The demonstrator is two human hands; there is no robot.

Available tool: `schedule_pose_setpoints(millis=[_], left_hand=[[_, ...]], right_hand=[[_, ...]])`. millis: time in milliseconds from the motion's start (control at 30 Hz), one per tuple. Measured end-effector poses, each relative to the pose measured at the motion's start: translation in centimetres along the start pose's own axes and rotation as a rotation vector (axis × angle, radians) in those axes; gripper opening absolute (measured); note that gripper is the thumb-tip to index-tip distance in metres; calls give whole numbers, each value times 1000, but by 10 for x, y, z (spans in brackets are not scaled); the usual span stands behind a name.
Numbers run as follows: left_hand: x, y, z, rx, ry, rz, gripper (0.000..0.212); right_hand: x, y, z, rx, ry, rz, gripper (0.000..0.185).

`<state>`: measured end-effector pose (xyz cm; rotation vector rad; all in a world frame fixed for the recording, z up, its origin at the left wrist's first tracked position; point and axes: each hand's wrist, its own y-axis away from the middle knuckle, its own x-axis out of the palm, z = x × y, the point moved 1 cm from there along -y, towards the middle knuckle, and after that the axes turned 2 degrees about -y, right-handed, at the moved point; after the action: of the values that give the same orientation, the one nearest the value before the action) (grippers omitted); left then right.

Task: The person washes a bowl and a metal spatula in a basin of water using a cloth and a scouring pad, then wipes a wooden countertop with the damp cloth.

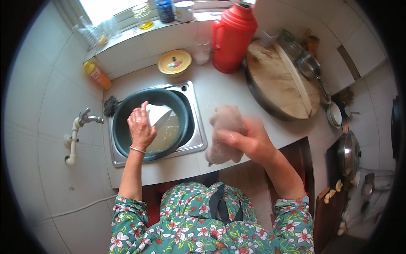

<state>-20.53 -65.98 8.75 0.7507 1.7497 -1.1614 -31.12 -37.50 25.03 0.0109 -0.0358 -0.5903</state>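
Note:
My left hand [141,127] grips a white bowl [157,115], which is tilted inside a dark green plastic basin [118,136]. Cloudy water [167,131] lies in the basin, and the basin stands in a stainless steel sink [200,139]. Over the counter, right of the sink, my right hand [250,138] is closed around a wet, greyish-pink cloth [225,133]. Both the hand and the cloth are blurred. The fingertips of my left hand show at the bowl's rim; the bowl's far side is partly hidden from view.
A wall tap [90,118] and a dark scouring pad [111,106] are at the left. Behind the sink sit a yellow lidded enamel bowl [175,62] and an orange bottle [99,76]. A red thermos flask [234,38] and round wooden chopping board [279,82] stand to the right.

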Motion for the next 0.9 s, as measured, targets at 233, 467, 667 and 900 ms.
schedule_pose_setpoints(millis=[233,467,667,900], left_hand=[[1,0,-38,-548,1332,359,39],[2,12,-68,-582,1608,505,34],[1,14,-93,-378,1437,341,31],[-7,-5,-119,-432,1567,4,41]], right_hand=[[28,-143,-21,13,1062,252,52],[62,-112,-72,-373,1466,570,38],[19,-104,-109,-512,1378,210,17],[-14,-60,-149,-224,527,-597,24]])
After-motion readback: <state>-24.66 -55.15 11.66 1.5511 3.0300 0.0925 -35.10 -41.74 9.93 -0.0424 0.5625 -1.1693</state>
